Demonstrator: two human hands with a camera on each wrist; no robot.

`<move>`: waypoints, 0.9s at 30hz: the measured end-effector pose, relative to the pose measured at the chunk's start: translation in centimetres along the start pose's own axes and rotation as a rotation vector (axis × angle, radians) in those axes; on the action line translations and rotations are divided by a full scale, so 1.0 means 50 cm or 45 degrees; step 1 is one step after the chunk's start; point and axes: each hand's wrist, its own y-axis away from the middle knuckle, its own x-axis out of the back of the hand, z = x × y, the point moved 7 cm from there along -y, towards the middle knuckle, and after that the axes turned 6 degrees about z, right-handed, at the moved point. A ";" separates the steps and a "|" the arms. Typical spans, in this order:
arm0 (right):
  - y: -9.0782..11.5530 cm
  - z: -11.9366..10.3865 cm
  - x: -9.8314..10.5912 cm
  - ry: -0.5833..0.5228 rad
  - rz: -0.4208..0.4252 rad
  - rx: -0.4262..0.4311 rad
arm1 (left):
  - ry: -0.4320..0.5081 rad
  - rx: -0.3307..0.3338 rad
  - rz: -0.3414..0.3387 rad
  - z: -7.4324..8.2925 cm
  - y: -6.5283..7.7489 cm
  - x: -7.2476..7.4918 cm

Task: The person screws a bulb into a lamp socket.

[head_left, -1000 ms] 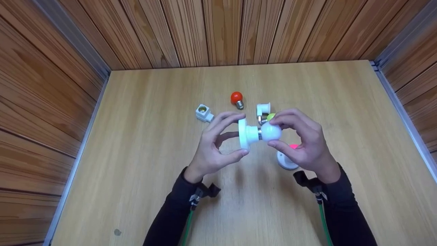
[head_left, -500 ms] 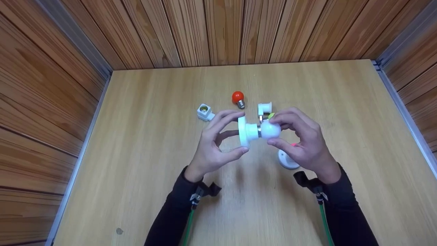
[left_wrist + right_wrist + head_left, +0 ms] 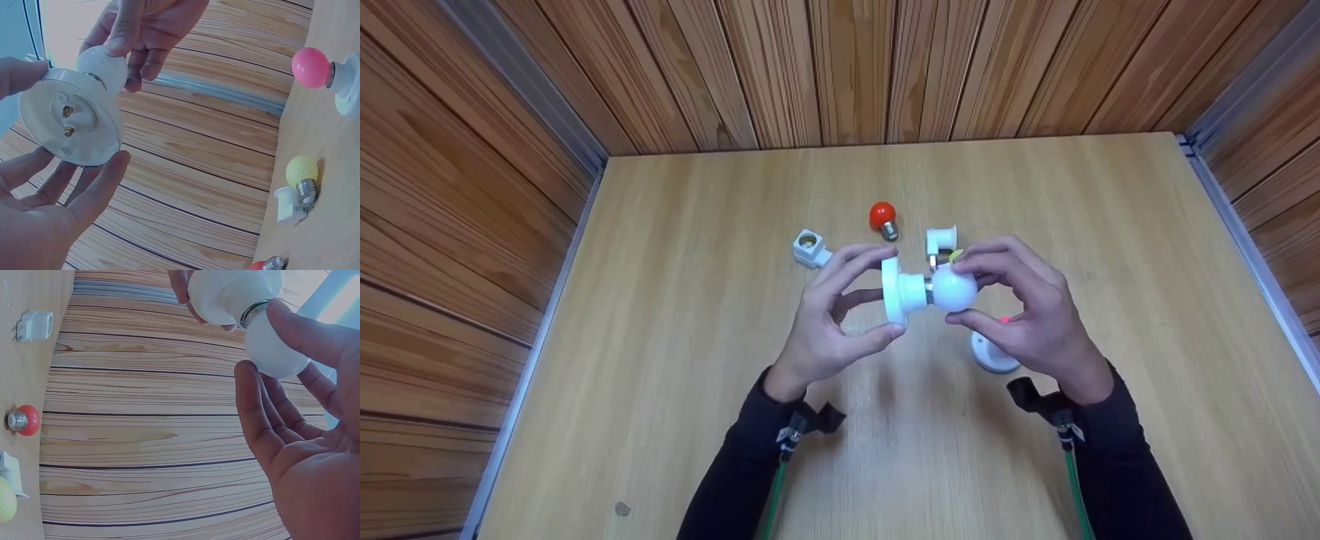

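Observation:
My left hand (image 3: 825,330) grips a round white lamp holder (image 3: 894,291) by its rim, above the table. In the left wrist view, the hollow back of the lamp holder (image 3: 73,121) shows two brass screws. A white light bulb (image 3: 955,290) sits in the holder's socket, with part of its metal screw base showing between them. On the bulb's other side, my right hand (image 3: 1031,319) pinches the globe between thumb and fingers. In the right wrist view, the thumb lies along the bulb (image 3: 275,351) near its metal collar, and the fingertips are at the opposite side.
On the table (image 3: 697,315) lie a red bulb (image 3: 882,214), a square white socket adapter (image 3: 810,247) and another white socket (image 3: 941,240) beside a yellow bulb (image 3: 302,170). A pink bulb (image 3: 311,67) stands in a white round holder (image 3: 994,354), partly behind my right hand. Wood-panelled walls enclose the table.
My right thumb has shifted slightly down at the bulb's lower side. The left hand, the lamp holder and the things on the table keep nearly the same places.

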 end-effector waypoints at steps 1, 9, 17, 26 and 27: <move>0.000 0.000 0.001 -0.009 0.005 0.007 | 0.002 0.003 0.000 0.000 0.000 0.000; -0.001 -0.002 0.004 -0.062 0.051 0.078 | 0.020 0.022 -0.006 -0.001 0.000 -0.001; 0.000 -0.005 0.005 -0.071 0.082 0.134 | 0.022 0.010 -0.016 0.000 -0.001 -0.003; 0.001 -0.012 0.004 -0.082 0.129 0.217 | 0.040 0.016 -0.022 -0.002 -0.001 -0.004; 0.001 -0.013 0.004 -0.079 0.133 0.226 | 0.042 0.016 -0.022 -0.002 -0.001 -0.004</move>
